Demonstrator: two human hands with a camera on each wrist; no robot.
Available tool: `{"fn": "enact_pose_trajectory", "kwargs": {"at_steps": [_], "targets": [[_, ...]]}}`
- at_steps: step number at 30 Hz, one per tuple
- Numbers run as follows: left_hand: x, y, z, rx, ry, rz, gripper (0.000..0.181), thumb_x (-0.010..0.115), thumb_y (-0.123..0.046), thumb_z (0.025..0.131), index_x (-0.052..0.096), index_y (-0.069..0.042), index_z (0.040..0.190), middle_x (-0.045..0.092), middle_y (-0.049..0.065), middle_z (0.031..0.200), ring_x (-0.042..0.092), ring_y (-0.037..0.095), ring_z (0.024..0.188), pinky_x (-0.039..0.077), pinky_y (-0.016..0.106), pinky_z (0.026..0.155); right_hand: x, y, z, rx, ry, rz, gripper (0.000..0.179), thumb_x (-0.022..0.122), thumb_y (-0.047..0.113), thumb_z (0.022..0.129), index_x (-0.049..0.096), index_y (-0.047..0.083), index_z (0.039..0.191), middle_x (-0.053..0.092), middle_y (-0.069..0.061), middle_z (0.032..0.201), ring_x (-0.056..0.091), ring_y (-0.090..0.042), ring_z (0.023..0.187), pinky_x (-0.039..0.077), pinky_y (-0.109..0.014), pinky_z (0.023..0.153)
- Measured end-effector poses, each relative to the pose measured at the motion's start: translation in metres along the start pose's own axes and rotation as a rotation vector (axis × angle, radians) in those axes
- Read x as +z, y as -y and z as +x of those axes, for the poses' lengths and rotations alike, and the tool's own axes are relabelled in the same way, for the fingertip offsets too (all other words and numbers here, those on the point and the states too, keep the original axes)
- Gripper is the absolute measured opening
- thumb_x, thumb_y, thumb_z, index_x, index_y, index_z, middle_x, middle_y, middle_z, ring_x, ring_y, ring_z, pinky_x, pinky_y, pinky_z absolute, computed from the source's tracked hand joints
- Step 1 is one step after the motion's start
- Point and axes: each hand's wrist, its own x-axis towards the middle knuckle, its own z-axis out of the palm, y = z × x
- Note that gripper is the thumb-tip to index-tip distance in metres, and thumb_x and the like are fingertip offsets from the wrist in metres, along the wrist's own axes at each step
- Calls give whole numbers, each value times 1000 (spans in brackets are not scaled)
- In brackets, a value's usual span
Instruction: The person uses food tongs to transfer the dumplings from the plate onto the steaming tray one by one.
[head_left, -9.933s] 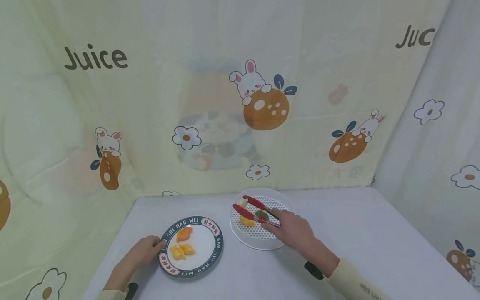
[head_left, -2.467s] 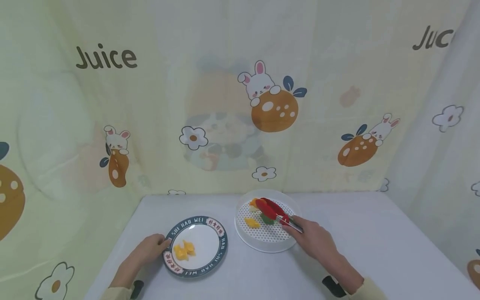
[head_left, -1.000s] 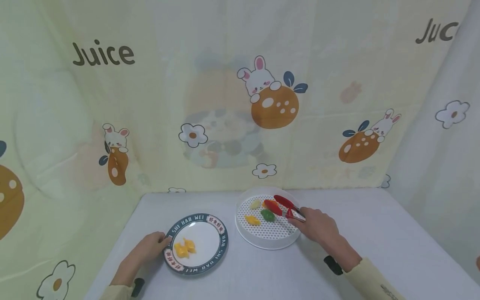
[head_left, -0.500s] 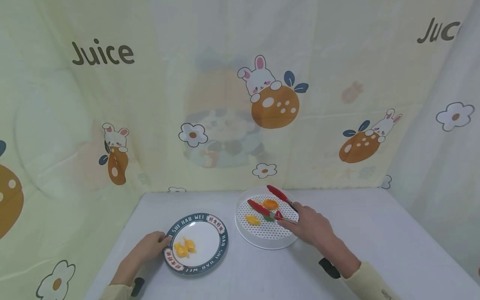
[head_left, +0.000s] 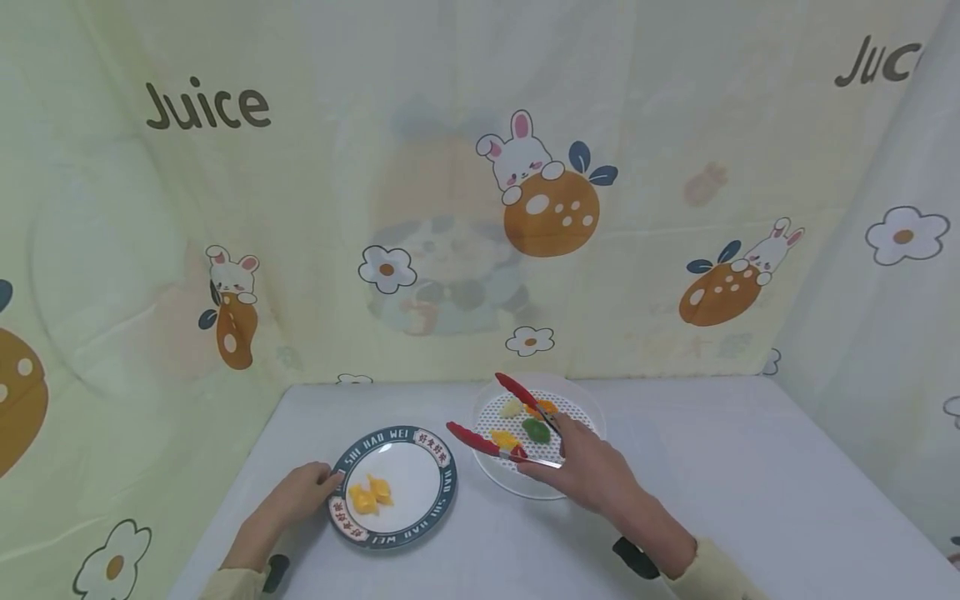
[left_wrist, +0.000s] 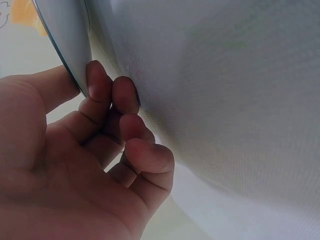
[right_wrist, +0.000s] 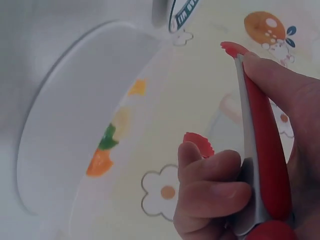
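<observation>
My left hand (head_left: 296,498) pinches the left rim of a round plate (head_left: 447,483) with a dark patterned border; the left wrist view shows thumb and fingertips on its edge. On the plate lie two yellow dumpling-like pieces (head_left: 363,500). My right hand (head_left: 596,471) grips red-tipped metal tongs (head_left: 474,438), their arms spread wide with nothing between the tips. They hang over the left part of a white perforated tray (head_left: 583,410). In it are a green piece (head_left: 536,431), a pale piece (head_left: 512,407), an orange piece (head_left: 549,407) and a yellow piece (head_left: 504,438), partly covered by the tongs.
A white-covered table (head_left: 697,467) carries the plate and the tray side by side with a narrow gap. Behind it hangs a printed curtain (head_left: 420,192), close to the tray's far edge. Another curtain (head_left: 885,333) stands along the right.
The orange piece went from plate to tray in the tongs and was released there. Since then the tongs have spread and moved left toward the plate. My left hand stays on the rim.
</observation>
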Motion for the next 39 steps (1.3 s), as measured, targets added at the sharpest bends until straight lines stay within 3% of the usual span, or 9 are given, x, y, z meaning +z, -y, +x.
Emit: {"fn": "enact_pose_trajectory", "kwargs": {"at_steps": [4, 7, 14, 19, 22, 25, 28, 33, 39], "targets": [[-1, -1, -1, -5, 1, -1, 46, 55, -30, 102, 59, 9, 127, 68, 22, 113, 65, 35, 104, 55, 53, 96, 14, 11, -4, -14, 6, 22, 100, 83, 62, 70, 44, 13, 148, 63, -5, 115, 56, -15, 87, 57, -27, 67], [-2, -2, -2, 2, 2, 1, 47, 55, -31, 103, 59, 9, 126, 68, 22, 112, 65, 35, 103, 55, 53, 95, 25, 18, -7, -43, 17, 27, 100, 82, 64, 70, 44, 16, 149, 63, -4, 116, 56, -14, 87, 56, -26, 66], [-3, -2, -2, 16, -2, 3, 40, 56, -30, 102, 63, 6, 118, 69, 11, 98, 63, 22, 89, 58, 49, 88, 46, 32, -14, -95, 98, 38, 98, 79, 68, 69, 49, 12, 144, 64, -10, 123, 62, -21, 96, 62, -41, 75], [-3, -1, -2, 20, -3, -1, 38, 57, -30, 102, 64, 4, 116, 67, 9, 95, 61, 20, 85, 58, 47, 86, 58, 41, -18, -142, 133, 13, 97, 79, 67, 70, 50, 13, 145, 59, -15, 137, 63, -28, 105, 61, -51, 85], [-3, 0, -1, 21, -3, -2, 37, 57, -30, 102, 64, 4, 115, 67, 8, 94, 61, 19, 84, 58, 46, 84, 62, 46, -20, -178, 140, -19, 97, 79, 67, 71, 50, 13, 145, 59, -16, 136, 61, -28, 103, 60, -51, 88], [-2, 1, 0, 19, -1, -8, 35, 57, -30, 102, 65, 3, 112, 66, 8, 91, 59, 19, 82, 58, 44, 81, 67, 51, -21, -208, 136, -49, 95, 80, 66, 71, 50, 14, 144, 61, -14, 133, 60, -25, 99, 60, -47, 86], [-1, 2, 1, 15, 0, -4, 36, 57, -30, 102, 65, 3, 113, 67, 9, 92, 61, 20, 84, 58, 44, 81, 71, 56, -21, -223, 134, -70, 92, 80, 65, 71, 52, 15, 142, 63, -9, 124, 57, -20, 91, 60, -37, 77], [-1, 2, 0, 28, -2, -14, 34, 57, -30, 102, 66, 2, 110, 65, 7, 89, 58, 19, 80, 57, 40, 75, 76, 62, -19, -222, 142, -85, 85, 79, 63, 74, 54, 18, 141, 61, -1, 106, 50, -12, 79, 46, -23, 59], [-1, 2, 0, 23, 5, -25, 30, 56, -29, 102, 66, -1, 101, 60, 6, 81, 53, 18, 75, 51, 33, 66, 81, 68, -16, -220, 163, -70, 77, 77, 60, 79, 56, 19, 141, 64, -1, 110, 51, -12, 80, 47, -23, 61]]}}
